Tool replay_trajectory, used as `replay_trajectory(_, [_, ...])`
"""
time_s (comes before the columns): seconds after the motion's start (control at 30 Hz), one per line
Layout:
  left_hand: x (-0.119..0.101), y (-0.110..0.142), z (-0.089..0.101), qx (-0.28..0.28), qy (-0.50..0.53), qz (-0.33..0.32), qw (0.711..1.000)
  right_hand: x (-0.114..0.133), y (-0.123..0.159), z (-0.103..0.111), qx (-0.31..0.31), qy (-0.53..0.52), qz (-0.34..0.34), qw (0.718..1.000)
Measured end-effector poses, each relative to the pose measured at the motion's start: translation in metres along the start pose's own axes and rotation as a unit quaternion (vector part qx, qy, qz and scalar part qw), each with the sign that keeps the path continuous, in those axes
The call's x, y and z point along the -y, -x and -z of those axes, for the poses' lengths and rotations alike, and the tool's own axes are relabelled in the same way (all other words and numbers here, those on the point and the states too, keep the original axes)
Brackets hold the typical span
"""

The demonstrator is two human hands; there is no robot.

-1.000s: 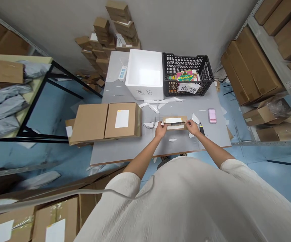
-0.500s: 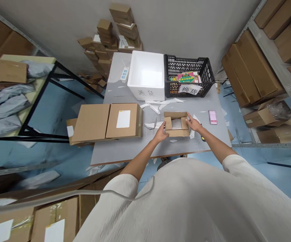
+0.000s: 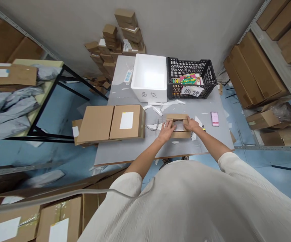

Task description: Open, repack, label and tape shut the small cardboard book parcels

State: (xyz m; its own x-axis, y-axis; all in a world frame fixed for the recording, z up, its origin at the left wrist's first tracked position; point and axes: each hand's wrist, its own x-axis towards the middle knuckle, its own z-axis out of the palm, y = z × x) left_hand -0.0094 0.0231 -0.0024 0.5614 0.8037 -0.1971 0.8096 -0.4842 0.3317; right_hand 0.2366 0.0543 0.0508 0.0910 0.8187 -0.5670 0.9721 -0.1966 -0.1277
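A small brown cardboard box (image 3: 178, 126) lies open on the grey table (image 3: 135, 148), its flaps spread and something pale inside. My left hand (image 3: 167, 129) rests on the box's left flap, fingers laid over it. On the right flap sits my right hand (image 3: 191, 124), fingers curled over the flap's edge. Both hands press at the box's sides, and what is inside is partly hidden by them.
Two larger flat cartons (image 3: 112, 122) lie left of the box. A white foam box (image 3: 149, 78) and a black crate (image 3: 191, 78) stand at the table's far edge. A pink item (image 3: 214, 118) and paper scraps (image 3: 155, 108) lie nearby. Shelves of cartons (image 3: 256, 67) line the right.
The box was closed with a white label on top; its flaps are now spread open. Both hands moved from its ends onto the side flaps.
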Motion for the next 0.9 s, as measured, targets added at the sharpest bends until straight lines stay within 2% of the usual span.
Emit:
replay_trajectory(0.13, [-0.006, 0.000, 0.009, 0.015, -0.038, -0.030, 0.999, 0.004, -0.002, -0.002, -0.010, -0.012, -0.013, 1.000])
replay_trajectory(0.3, [-0.006, 0.011, 0.015, -0.049, -0.057, 0.037, 0.996, 0.003, -0.006, -0.010, -0.008, -0.024, -0.017, 1.000])
replay_trajectory(0.37, [-0.003, 0.014, 0.016, -0.057, -0.068, 0.061, 0.994, 0.000, -0.009, -0.012, -0.005, -0.039, -0.012, 0.999])
replay_trajectory(0.43, [0.002, 0.013, 0.018, -0.039, -0.067, 0.069, 0.995, -0.007, -0.012, -0.013, 0.001, -0.061, -0.005, 0.998])
replay_trajectory(0.57, [0.016, 0.000, 0.023, 0.033, -0.033, 0.063, 0.997, -0.028, -0.018, -0.012, -0.002, -0.120, 0.033, 0.992])
replay_trajectory(0.7, [0.030, -0.019, 0.029, 0.066, -0.004, 0.041, 0.997, -0.055, -0.018, -0.011, -0.013, -0.204, 0.075, 0.976])
replay_trajectory(0.8, [0.039, -0.029, 0.031, 0.097, 0.008, 0.041, 0.994, -0.071, -0.013, -0.012, -0.055, -0.235, 0.067, 0.968])
replay_trajectory(0.9, [0.045, -0.036, 0.029, 0.117, 0.020, 0.050, 0.992, -0.080, -0.002, -0.011, -0.106, -0.189, 0.045, 0.975])
